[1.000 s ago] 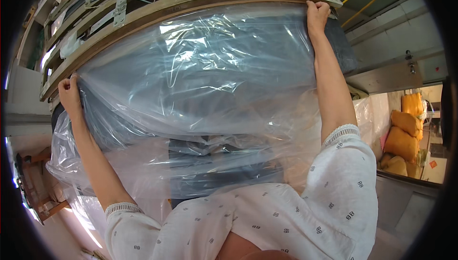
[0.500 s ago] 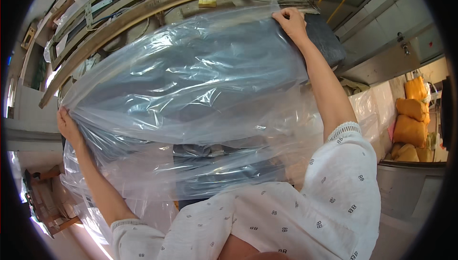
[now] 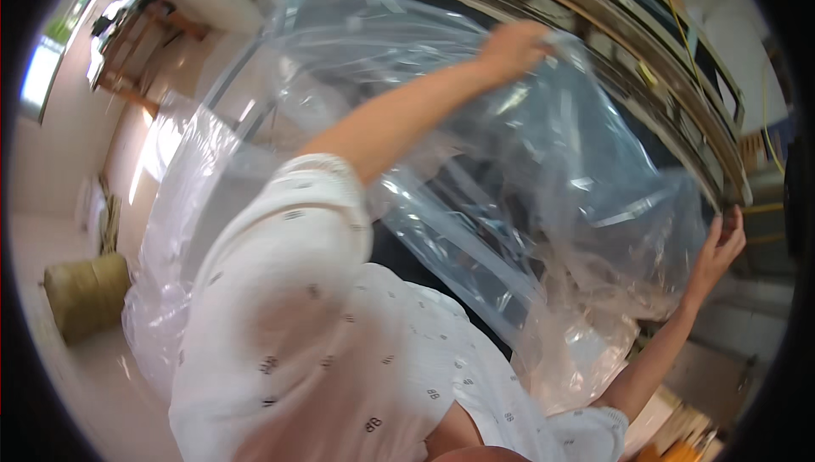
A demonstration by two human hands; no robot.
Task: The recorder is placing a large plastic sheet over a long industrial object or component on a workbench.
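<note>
Both arms reach out, left hand [image 3: 514,48] and right hand [image 3: 720,250] each gripping the clear plastic sheet [image 3: 543,199].

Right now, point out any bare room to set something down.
Bare floor left of the sheet, around the sack. Crowded between left hand and right hand: the sheet drapes the rack.

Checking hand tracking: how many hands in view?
2. Left hand at top centre, gripping the bag; right hand at far right, by the rail. None look hidden.
</note>
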